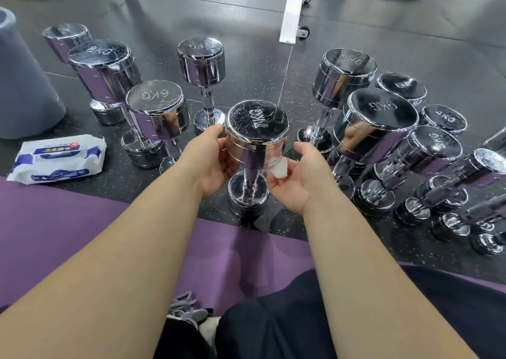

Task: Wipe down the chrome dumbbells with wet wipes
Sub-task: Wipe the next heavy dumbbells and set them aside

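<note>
A chrome dumbbell marked 7KG (257, 128) stands upright on the dark floor in front of me. My left hand (212, 161) cups the left side of its upper head, thumb at the rim. My right hand (298, 178) pinches a crumpled white wet wipe (278, 169) just under the head, beside the handle. Several other chrome dumbbells stand upright around it: a 6KG one (157, 112) and an 8KG one (102, 68) to the left, a larger one (375, 123) to the right.
A white and blue pack of wet wipes (59, 158) lies on the floor at left. A grey cylinder (19, 84) stands far left. A purple mat (82, 235) lies under my legs. A white bench frame with wheels (293, 13) stands behind.
</note>
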The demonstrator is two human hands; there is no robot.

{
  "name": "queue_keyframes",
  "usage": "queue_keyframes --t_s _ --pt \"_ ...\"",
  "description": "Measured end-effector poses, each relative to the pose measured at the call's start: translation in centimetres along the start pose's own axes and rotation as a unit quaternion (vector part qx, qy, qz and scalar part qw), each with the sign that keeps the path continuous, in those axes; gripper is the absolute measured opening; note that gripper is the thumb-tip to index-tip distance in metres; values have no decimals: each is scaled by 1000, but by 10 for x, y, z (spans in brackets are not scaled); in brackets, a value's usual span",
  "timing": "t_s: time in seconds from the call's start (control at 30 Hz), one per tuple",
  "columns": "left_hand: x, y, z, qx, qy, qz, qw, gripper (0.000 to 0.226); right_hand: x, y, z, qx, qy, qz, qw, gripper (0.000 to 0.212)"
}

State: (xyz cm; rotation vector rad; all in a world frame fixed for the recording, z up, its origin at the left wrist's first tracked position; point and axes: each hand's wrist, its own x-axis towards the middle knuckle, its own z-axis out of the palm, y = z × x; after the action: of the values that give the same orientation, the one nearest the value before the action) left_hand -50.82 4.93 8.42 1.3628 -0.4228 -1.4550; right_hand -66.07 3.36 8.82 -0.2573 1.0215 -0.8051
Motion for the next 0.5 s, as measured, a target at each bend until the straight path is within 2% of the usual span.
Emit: queue_keyframes --t_s 0.1,0.17,0.23,0.27,0.33,0.4,0.47,0.5 --pt "-3 -7 0 3 28 -7 1000 34 2 5 -2 49 -19 -20 998 25" --pt "-2 -13 -3 8 41 -16 999 29 6 10 -6 72 -67 -36 995 32" --pt "-2 -22 -6 30 45 -45 998 25 12 17 -12 37 -106 -84 990 37" --pt "-1 -26 -8 42 43 -59 996 23 17 20 -14 -6 -110 -126 986 35" --pt "0 -32 -9 57 47 -66 995 20 29 28 -14 -136 -68 -192 970 33" --pt "5 -35 -9 71 52 -50 995 24 41 39 -16 -245 -8 -208 947 36" --pt "7 -38 -8 87 57 -31 994 26 47 57 -21 -359 31 -241 901 27" --pt "8 -41 -7 100 54 -26 993 25 49 64 -25 -434 42 -265 860 24"
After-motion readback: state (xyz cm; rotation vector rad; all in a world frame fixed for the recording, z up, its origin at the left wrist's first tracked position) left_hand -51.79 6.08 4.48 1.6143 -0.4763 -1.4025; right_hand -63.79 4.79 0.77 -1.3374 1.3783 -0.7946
